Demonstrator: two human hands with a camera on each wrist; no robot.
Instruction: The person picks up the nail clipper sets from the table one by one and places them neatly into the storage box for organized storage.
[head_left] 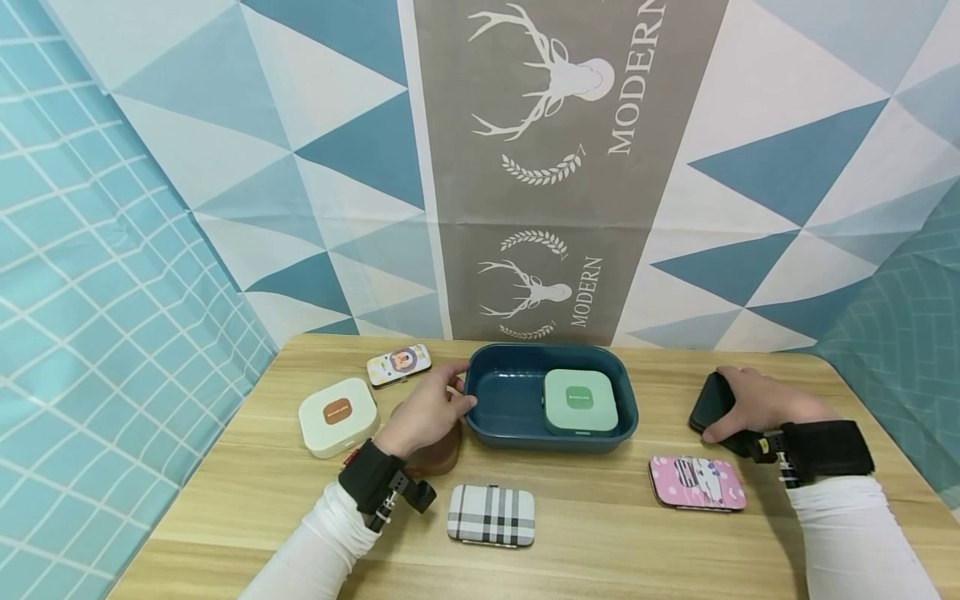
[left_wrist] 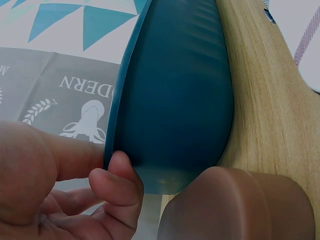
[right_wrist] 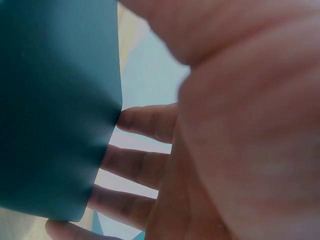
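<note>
Grips a dark case [head_left: 711, 402] with the right hand [head_left: 765, 400], toward the right back corner of the tabletop [head_left: 600, 550] — thumb along the near side, the other fingers [right_wrist: 137, 165] on the far side. Has those others spread apart, with tips against the edge of the case. Impossible to tell from these views whether resting on the tabletop or lifted clear of it.

Pinches with the left hand [head_left: 426, 414] the rim at the left end of a blue container [head_left: 504, 398], near the middle of the tabletop's back edge. Inside that container, toward its right end, a green case [head_left: 579, 402], well apart from the left fingers.

Under the left hand and partly hidden by it, a brown case [head_left: 437, 454], just beside the container. Farther toward the tabletop's left edge, a cream case [head_left: 337, 417]; behind that, nearer the back edge, a small printed tin [head_left: 400, 364]. Toward the front edge from the container, a plaid case [head_left: 492, 517]. In front of the dark case — near the right hand but apart from it — a pink case [head_left: 697, 483].
</note>
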